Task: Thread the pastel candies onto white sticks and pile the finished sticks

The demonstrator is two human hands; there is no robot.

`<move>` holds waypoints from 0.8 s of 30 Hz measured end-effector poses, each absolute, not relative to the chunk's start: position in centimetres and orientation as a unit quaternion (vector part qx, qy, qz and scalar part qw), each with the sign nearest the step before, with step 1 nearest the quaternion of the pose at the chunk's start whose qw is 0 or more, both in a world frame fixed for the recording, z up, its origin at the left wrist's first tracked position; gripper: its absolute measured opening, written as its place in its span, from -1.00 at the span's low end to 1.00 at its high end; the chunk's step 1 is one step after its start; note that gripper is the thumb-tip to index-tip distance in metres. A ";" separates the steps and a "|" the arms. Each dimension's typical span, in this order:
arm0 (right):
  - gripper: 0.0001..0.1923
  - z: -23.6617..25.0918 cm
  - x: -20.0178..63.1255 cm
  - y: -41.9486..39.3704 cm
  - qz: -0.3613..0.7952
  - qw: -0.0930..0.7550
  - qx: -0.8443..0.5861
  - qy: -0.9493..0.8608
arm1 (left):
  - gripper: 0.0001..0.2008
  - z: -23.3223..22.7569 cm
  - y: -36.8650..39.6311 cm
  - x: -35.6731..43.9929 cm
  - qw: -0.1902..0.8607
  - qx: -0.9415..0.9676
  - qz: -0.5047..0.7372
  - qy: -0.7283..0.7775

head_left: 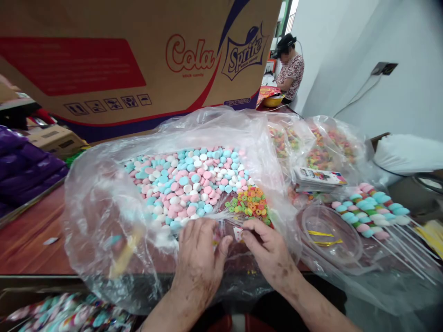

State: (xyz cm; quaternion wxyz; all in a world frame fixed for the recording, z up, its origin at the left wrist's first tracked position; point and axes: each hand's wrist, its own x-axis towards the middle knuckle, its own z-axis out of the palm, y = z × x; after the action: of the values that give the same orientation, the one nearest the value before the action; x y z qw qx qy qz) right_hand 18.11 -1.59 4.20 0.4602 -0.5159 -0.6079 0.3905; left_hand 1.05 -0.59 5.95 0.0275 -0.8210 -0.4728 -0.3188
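My left hand (198, 256) rests on the plastic at the table's front, fingers curled down and thumb to the right. What lies under its fingers is hidden; a bit of clear film shows near the thumb. Beside it, my right hand (272, 249) pinches a small white piece of printed paper (238, 234) between thumb and forefinger. Just beyond the hands lie orange, yellow and green candy rings (254, 203) and thin white sticks (224, 215). A heap of pink, white and blue marshmallow-like candies (187, 184) spreads behind, inside a large clear plastic bag (93, 198).
Finished candy skewers (372, 212) lie at right, near a round clear lid (332, 235) with gold ties. A stack of printed cards (318, 177) sits on bagged rings. A large cardboard box (138, 60) stands behind. Wrapped candies (72, 313) fill a lower-left box. Another person (290, 69) sits beyond.
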 end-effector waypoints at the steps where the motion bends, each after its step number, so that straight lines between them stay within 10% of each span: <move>1: -0.85 4.3 18.6 -1.5 0.387 0.458 -0.516 -0.613 | -0.68 6.3 -0.4 1.1 0.040 -0.824 -0.323 -0.464; 12: -0.89 6.5 21.8 -1.6 0.452 0.368 -0.498 -0.642 | -0.81 9.0 1.9 1.7 -0.544 -0.710 -0.117 -0.432; 24: -0.65 4.9 22.0 -1.8 0.253 0.419 -0.503 -0.712 | -0.77 7.6 1.8 2.0 -0.541 -0.723 -0.150 -0.403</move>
State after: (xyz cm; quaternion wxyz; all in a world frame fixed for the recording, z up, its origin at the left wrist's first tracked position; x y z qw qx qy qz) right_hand 21.97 -1.82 4.86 0.4191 -0.5034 -0.7120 0.2531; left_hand 2.05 1.80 7.59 -0.5406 -0.7231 -0.4029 -0.1504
